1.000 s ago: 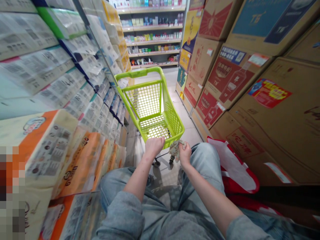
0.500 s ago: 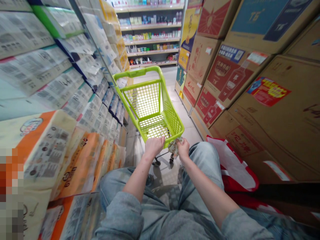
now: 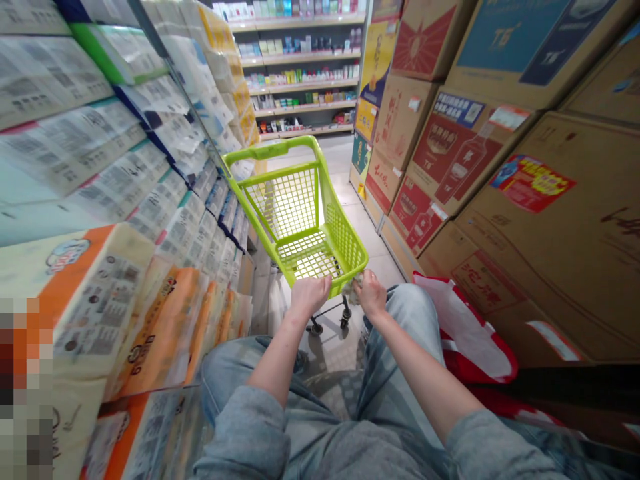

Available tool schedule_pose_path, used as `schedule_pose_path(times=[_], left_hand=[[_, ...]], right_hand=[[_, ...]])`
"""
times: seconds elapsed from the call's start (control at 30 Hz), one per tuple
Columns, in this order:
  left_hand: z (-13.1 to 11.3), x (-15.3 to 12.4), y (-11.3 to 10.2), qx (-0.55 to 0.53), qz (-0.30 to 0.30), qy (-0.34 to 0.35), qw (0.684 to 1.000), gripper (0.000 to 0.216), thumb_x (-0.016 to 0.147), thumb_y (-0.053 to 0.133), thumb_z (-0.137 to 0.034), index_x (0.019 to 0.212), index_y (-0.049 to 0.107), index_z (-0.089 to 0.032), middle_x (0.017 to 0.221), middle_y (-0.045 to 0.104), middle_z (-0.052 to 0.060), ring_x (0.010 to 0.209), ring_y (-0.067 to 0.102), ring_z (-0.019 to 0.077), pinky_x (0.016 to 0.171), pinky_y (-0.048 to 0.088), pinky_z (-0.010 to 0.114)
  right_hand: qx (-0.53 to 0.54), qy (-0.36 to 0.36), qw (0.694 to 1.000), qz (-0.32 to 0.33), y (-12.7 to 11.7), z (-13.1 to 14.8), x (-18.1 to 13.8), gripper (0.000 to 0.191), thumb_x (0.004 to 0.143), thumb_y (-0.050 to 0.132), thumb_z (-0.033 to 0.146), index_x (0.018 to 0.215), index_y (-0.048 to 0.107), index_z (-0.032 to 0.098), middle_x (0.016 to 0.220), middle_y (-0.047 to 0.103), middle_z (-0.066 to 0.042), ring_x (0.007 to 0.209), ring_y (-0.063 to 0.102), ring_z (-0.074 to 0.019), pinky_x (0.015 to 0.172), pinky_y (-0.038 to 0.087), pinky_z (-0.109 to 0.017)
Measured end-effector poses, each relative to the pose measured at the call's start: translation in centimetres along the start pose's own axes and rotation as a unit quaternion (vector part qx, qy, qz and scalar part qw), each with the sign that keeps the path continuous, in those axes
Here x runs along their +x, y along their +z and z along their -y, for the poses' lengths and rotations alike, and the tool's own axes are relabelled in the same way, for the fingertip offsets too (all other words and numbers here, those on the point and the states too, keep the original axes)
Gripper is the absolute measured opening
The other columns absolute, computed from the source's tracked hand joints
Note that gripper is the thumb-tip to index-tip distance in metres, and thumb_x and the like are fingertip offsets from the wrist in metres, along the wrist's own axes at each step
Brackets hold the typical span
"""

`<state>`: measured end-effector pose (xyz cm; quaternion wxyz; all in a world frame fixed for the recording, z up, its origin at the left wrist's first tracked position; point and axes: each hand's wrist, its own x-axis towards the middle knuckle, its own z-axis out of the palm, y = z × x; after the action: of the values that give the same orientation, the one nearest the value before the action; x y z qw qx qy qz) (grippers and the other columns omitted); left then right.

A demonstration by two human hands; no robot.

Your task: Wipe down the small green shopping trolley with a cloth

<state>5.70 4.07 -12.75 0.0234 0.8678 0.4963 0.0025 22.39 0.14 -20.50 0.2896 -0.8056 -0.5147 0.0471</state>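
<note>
A lime-green shopping cart (image 3: 345, 241) with lattice walls stands in front of my knees, its basket bare. My left hand (image 3: 311, 293) is closed over the cart's near edge. In my right hand (image 3: 371, 293) is a crumpled, pale patterned cloth (image 3: 351, 291), pressed against the near right corner of the cart. Most of the cloth is hidden by my fingers. Beneath the basket, dark caster wheels (image 3: 345, 316) show on the floor.
Stacked tissue packs (image 3: 115, 167) line the left side closely. Cardboard cartons (image 3: 500, 247) rise on the right, with a red and white bag (image 3: 470, 320) beside my knee. Shelves of small goods (image 3: 305, 83) stand at the aisle's far end.
My right hand has moved slightly right and up along the cart's corner with the cloth, which is now more covered. My left hand stays on the near edge.
</note>
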Motion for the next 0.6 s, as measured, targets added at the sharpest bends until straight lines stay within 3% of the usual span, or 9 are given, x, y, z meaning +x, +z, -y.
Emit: schedule_pose_path(times=[0.1, 0.23, 0.4, 0.6], left_hand=[[0.1, -0.2, 0.0, 0.002, -0.002, 0.002, 1.0, 0.066, 0.096, 0.012, -0.042, 0.084, 0.071, -0.015, 0.075, 0.07, 0.012, 0.078, 0.067, 0.0255, 0.067, 0.045, 0.033], [0.1, -0.2, 0.0, 0.001, 0.0, -0.002, 1.0, 0.067, 0.096, 0.012, -0.042, 0.082, 0.071, -0.013, 0.076, 0.07, 0.014, 0.079, 0.067, 0.0243, 0.068, 0.045, 0.032], [-0.1, -0.3, -0.1, 0.002, -0.003, -0.011, 1.0, 0.067, 0.096, 0.013, -0.042, 0.082, 0.071, -0.014, 0.078, 0.07, 0.013, 0.079, 0.067, 0.0232, 0.069, 0.045, 0.031], [-0.4, -0.3, 0.1, 0.008, -0.006, -0.015, 1.0, 0.065, 0.096, 0.014, -0.042, 0.084, 0.072, -0.016, 0.077, 0.07, 0.011, 0.078, 0.067, 0.0241, 0.067, 0.045, 0.032]], right_hand=[[0.047, 0.02, 0.999, 0.001, 0.1, -0.4, -0.8, 0.011, 0.081, 0.05, 0.03, 0.085, 0.052, 0.02, 0.081, 0.062, -0.004, 0.07, 0.057, -0.017, 0.058, 0.033, -0.025], [0.211, 0.075, 0.974, -0.005, 0.9, -0.4, -2.8, 0.018, 0.081, 0.047, 0.038, 0.077, 0.052, 0.02, 0.066, 0.058, 0.0, 0.062, 0.054, -0.0159, 0.058, 0.037, -0.025], [0.332, 0.073, 0.94, -0.002, 2.0, 1.0, -3.8, 0.023, 0.076, 0.049, 0.043, 0.076, 0.053, 0.02, 0.07, 0.061, -0.001, 0.066, 0.056, -0.0165, 0.064, 0.042, -0.027], [0.391, 0.216, 0.895, -0.009, 4.1, 1.4, -2.7, 0.03, 0.062, 0.057, 0.044, 0.079, 0.051, 0.02, 0.076, 0.065, -0.005, 0.07, 0.061, -0.0196, 0.065, 0.046, -0.029]])
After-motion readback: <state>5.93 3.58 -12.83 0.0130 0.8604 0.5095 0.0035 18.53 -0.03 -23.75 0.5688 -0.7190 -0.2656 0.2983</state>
